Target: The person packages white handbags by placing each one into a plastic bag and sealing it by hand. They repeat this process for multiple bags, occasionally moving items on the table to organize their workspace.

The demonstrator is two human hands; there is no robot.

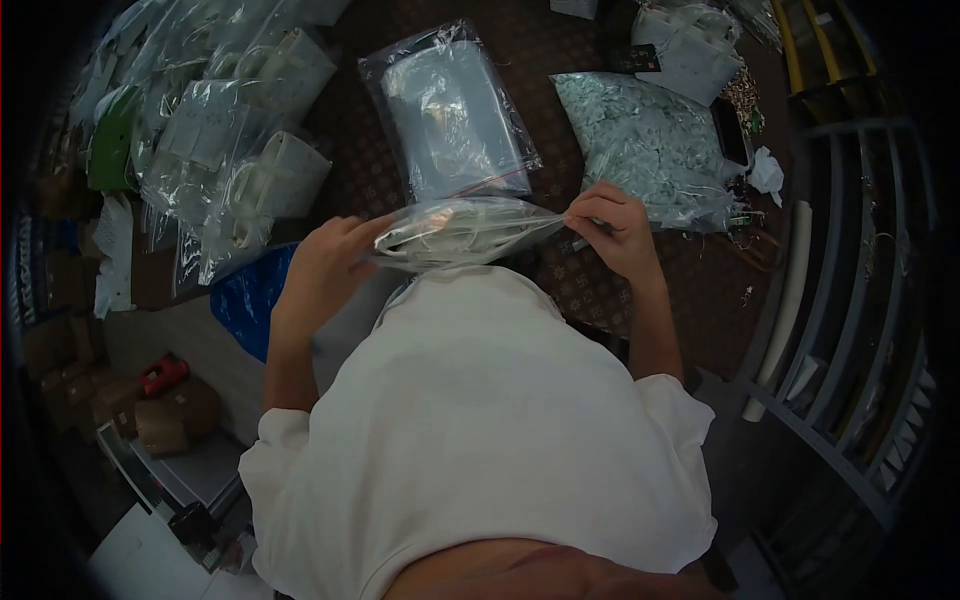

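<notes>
- Clear plastic bag is held flat and roughly level between both hands, just above the near edge of the patterned brown floor covering; something white with cords is seen inside it, though what exactly cannot be told.
- Patterned brown floor covering is spread under most of the goods, with a white T-shirt of the person filling the lower middle of the view.
- A heap of clear-wrapped white bags is piled along the left edge of the covering.
- A bulging sack of pale green-white pieces is lying near the right edge, just beyond the right hand.
- A second clear packet with a grey-blue item is laid at the far middle, directly behind the held bag and close to it.
- A blue plastic sheet is seen at the near left corner, partly hidden by the left forearm.
- Left hand is closed on the left end of the clear plastic bag, its fingers curled together over the top of the film.
- Right hand is pinched on the right end of the bag, thumb and fingertips pressed together on the film's edge.
- A red tool is lying off the covering, low at the left, well apart from both hands.
</notes>
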